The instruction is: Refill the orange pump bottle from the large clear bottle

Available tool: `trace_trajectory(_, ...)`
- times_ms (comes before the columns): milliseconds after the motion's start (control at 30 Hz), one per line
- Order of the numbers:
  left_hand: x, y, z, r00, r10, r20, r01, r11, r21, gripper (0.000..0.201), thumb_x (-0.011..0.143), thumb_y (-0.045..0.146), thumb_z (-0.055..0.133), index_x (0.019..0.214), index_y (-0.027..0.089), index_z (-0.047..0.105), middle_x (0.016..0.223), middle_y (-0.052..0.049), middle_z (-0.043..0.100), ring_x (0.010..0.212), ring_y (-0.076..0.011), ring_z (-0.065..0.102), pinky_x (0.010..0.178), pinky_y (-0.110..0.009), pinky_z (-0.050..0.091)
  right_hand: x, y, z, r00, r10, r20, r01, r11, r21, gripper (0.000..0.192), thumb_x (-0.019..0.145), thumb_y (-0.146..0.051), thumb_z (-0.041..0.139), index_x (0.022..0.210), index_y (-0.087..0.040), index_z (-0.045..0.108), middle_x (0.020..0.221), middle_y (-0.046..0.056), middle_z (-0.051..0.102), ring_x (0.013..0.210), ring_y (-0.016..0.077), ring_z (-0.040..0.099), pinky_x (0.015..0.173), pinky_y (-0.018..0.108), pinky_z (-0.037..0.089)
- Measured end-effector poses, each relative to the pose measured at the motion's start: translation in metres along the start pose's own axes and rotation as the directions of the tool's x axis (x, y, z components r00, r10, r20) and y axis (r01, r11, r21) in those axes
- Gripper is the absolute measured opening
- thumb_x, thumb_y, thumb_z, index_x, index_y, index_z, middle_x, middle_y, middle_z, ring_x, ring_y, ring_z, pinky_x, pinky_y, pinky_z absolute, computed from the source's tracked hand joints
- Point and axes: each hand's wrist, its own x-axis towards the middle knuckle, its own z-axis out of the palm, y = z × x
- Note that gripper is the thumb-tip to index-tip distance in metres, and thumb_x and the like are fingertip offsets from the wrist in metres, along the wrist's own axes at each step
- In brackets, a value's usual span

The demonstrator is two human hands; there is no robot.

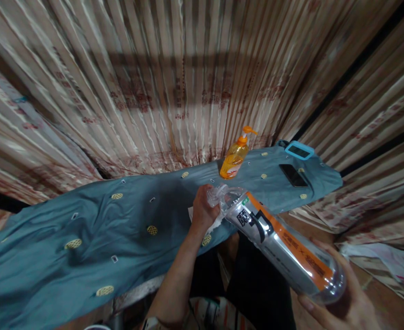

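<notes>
On my feed, the wearer has a patterned top (218,312), pale with slim marks in orange, black and muted teal, above plain black trousers (258,277). A scrap of light patterned sleeve (152,323) shows near the left elbow. I see the left forearm (184,259) bare below it, slender and tapering towards the wrist.

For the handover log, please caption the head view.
Left hand and right hand hold a labelled clear plastic bottle by opposite ends near an orange pump bottle.
</notes>
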Motion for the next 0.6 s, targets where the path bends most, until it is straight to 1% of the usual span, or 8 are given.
trace_trajectory(133, -0.0003, 0.0002, 0.0003, 1.0, -0.003, -0.006, 0.004, 1.0, 0.006, 0.04, 0.078, 0.04, 0.084, 0.107, 0.021, 0.064, 0.099, -0.007, 0.074, 0.094, -0.0269, 0.074, 0.086, -0.044, 0.061, 0.0006, 0.0024, -0.0018, 1.0, -0.004, 0.002, 0.004, 1.0, -0.015, 0.082, 0.083, -0.073, 0.073, 0.145, -0.024, 0.052, 0.147, 0.01, 0.061, 0.134, 0.0313, 0.063, 0.113, 0.035, 0.054)
trace_trajectory(233, -0.0002, 0.0008, -0.0005, 1.0, 0.003, -0.006, -0.003, 1.0, 0.012, 0.04, 0.077, 0.039, 0.084, 0.107, 0.02, 0.064, 0.099, -0.007, 0.074, 0.091, -0.0257, 0.074, 0.084, -0.042, 0.061, 0.0006, 0.0039, -0.0022, 1.0, 0.008, 0.015, -0.007, 1.0, -0.004, 0.081, 0.082, -0.071, 0.074, 0.145, -0.025, 0.052, 0.147, 0.009, 0.061, 0.132, 0.0301, 0.065, 0.11, 0.034, 0.056)
trace_trajectory(300, -0.0001, 0.0014, -0.0012, 1.0, 0.004, -0.004, -0.004, 1.0, 0.008, 0.041, 0.076, 0.038, 0.085, 0.107, 0.021, 0.064, 0.099, -0.007, 0.074, 0.092, -0.0254, 0.074, 0.084, -0.041, 0.061, 0.0004, 0.0042, -0.002, 1.0, 0.019, 0.014, -0.019, 1.0, 0.006, 0.082, 0.081, -0.072, 0.075, 0.145, -0.025, 0.051, 0.148, 0.009, 0.061, 0.137, 0.0306, 0.061, 0.115, 0.036, 0.052)
trace_trajectory(367, 0.0, 0.0019, -0.0017, 1.0, -0.001, 0.002, 0.001, 1.0, 0.001, 0.041, 0.076, 0.037, 0.086, 0.107, 0.021, 0.064, 0.099, -0.006, 0.073, 0.093, -0.0254, 0.073, 0.086, -0.041, 0.061, 0.0003, 0.0047, -0.0019, 1.0, 0.025, 0.01, -0.025, 1.0, 0.011, 0.083, 0.081, -0.073, 0.074, 0.145, -0.025, 0.05, 0.15, 0.009, 0.06, 0.14, 0.0322, 0.058, 0.121, 0.041, 0.046)
trace_trajectory(433, 0.0001, 0.0023, -0.0018, 1.0, -0.008, 0.008, 0.008, 1.0, -0.003, 0.041, 0.076, 0.037, 0.086, 0.106, 0.021, 0.063, 0.098, -0.005, 0.073, 0.093, -0.025, 0.073, 0.086, -0.041, 0.061, 0.0004, 0.006, -0.0021, 1.0, 0.025, 0.011, -0.025, 1.0, 0.012, 0.083, 0.081, -0.072, 0.075, 0.145, -0.026, 0.05, 0.15, 0.009, 0.059, 0.141, 0.0328, 0.057, 0.123, 0.043, 0.044)
trace_trajectory(600, 0.0001, 0.0028, -0.0014, 1.0, -0.003, 0.006, 0.002, 1.0, 0.009, 0.037, 0.077, 0.037, 0.084, 0.104, 0.021, 0.063, 0.097, -0.005, 0.073, 0.091, -0.0246, 0.073, 0.084, -0.041, 0.06, 0.0014, 0.0092, -0.0031, 1.0, -0.004, 0.012, 0.004, 1.0, 0.0, 0.079, 0.081, -0.069, 0.076, 0.143, -0.026, 0.052, 0.15, 0.009, 0.059, 0.136, 0.0302, 0.061, 0.113, 0.035, 0.053)
